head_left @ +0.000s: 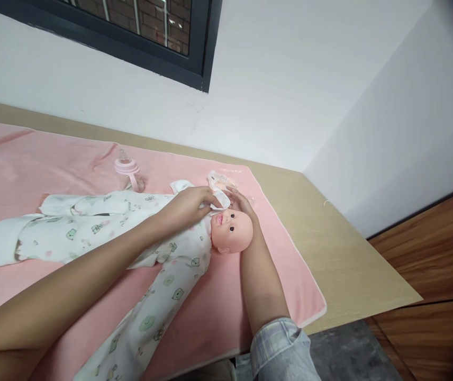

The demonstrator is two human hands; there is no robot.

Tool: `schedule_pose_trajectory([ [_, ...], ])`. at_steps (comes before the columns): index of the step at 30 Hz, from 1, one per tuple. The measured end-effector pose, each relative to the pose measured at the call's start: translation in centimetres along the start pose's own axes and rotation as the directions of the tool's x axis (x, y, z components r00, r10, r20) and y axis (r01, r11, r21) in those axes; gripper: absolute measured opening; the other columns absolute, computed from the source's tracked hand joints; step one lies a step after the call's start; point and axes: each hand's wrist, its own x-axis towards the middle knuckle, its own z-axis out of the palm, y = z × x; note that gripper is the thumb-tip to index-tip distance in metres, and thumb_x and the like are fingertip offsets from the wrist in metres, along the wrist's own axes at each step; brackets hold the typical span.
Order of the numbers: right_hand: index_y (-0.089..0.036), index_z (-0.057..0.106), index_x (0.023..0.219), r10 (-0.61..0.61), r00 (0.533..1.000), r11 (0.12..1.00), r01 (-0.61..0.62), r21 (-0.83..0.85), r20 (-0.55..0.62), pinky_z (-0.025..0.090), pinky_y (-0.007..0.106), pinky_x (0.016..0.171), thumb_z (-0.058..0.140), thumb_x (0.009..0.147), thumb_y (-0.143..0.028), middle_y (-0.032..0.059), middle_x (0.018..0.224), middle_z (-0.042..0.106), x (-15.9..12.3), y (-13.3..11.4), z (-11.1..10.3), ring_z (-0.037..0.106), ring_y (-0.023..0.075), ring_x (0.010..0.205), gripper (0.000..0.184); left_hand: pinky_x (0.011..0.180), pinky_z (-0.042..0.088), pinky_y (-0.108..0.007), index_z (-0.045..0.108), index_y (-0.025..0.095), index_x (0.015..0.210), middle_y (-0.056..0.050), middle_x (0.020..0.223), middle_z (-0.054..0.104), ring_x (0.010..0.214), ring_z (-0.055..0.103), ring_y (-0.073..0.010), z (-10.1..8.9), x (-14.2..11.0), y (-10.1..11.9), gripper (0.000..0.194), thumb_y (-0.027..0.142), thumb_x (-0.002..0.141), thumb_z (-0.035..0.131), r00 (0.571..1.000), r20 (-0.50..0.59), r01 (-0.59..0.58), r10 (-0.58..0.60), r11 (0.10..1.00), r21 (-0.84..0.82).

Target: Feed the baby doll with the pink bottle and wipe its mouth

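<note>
A bald baby doll (232,233) in a white printed sleepsuit (91,225) lies on its back, its head toward the right. My left hand (195,203) reaches across its chest, thumb and fingers closed on a small white cloth (222,200) by the doll's cheek. Whether the cloth is loose or part of the clothing, I cannot tell. Curved around the far side of the doll's head is my right hand (242,202), its visible fingers stretched toward the cloth. Just beyond them lies a crinkled clear plastic packet (220,181).
A pink-lidded baby bottle (126,168) stands beyond the doll's legs. Under everything spreads a pink blanket (226,307) on a wooden table (314,233). A white wall and a dark-framed window (206,47) rise behind, with brown wooden panels (441,254) at right.
</note>
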Motion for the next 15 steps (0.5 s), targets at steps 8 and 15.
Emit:
schedule_pose_trajectory([
  [8,-0.024,0.061,0.110,-0.026,0.998,1.000,0.027,-0.007,0.062,0.045,0.045,0.111,0.059,0.085,-0.036,0.0030,0.111,0.071,-1.4,-0.6,0.7,0.063,0.0214,0.117,0.028,0.080,0.045,-0.027,0.077,0.022,0.091,-0.003,0.097,0.069,0.090,0.063,-0.0191,-0.3,-0.2,0.6,0.035,0.011,0.078,0.046,0.998,0.058,-0.020,0.026,0.994,-0.107],
  [15,-0.024,0.061,0.105,-0.054,0.996,0.998,0.054,-0.008,0.066,0.045,0.042,0.111,0.063,0.081,-0.034,0.0032,0.111,0.071,-1.6,-0.8,1.1,0.062,0.0198,0.118,0.027,0.079,0.044,-0.026,0.077,0.020,0.089,-0.003,0.094,0.068,0.088,0.063,-0.0187,0.1,-0.2,0.8,0.040,0.004,0.076,0.044,0.995,0.093,-0.026,0.033,0.997,-0.079],
])
